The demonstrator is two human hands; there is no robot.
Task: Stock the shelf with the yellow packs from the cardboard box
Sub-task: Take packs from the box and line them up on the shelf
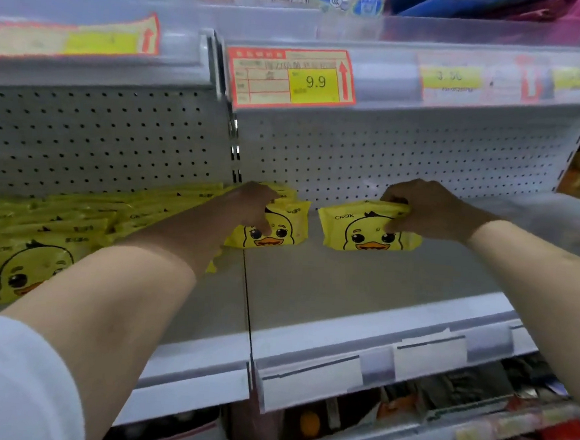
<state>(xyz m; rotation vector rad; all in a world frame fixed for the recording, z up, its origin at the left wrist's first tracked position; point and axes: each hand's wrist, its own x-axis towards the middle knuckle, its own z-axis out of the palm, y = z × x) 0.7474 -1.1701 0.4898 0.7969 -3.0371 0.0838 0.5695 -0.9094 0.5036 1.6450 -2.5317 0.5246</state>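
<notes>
Head view: a grey shop shelf (pixel 345 292) with a pegboard back (pixel 406 152); a price tag (pixel 291 79) above reads 9.9. Two hands are in view. The left hand (pixel 251 207) grips the left pack (pixel 280 234) and the right hand (pixel 430 209) pinches the right pack (pixel 360 231) by its top, both deep on the shelf. A pile (pixel 58 224) of packs lies left, too overlapped to count. The packs are yellow with a cartoon duck face and orange beak.
</notes>
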